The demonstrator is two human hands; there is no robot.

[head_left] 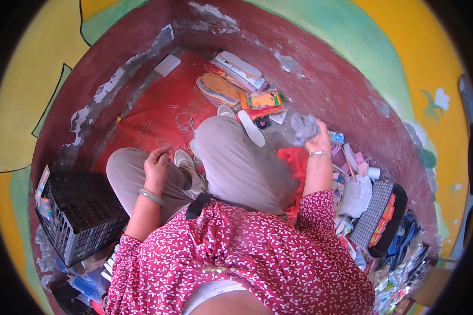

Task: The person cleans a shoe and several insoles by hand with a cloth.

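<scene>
- Plainly, from the head view, the right hand (319, 139) holds a crumpled grey cloth (304, 127), its fingers closed around one side; the bundle is raised out to the person's right, near the dark red wall (362, 107).
- The left hand (155, 167) hangs over the left leg, fingers bent and close together; whether anything is between them, I cannot tell.
- A silver bangle (319, 153) circles the right wrist, a grey-green one (151, 197) the left.
- Left of the cloth, near the right knee, lies a white insole (251, 128).
- Farther ahead, orange insoles (219, 85) rest beside a white box (239, 65).
- Red sheeting (147, 121) covers part of the floor, with loose pale threads (184, 123) on it.
- At the person's left stands a black plastic crate (84, 215).
- At the right, a white plastic bag (356, 195) lies just beside a black-and-white checked container (372, 212), among piled packets (397, 270).
</scene>
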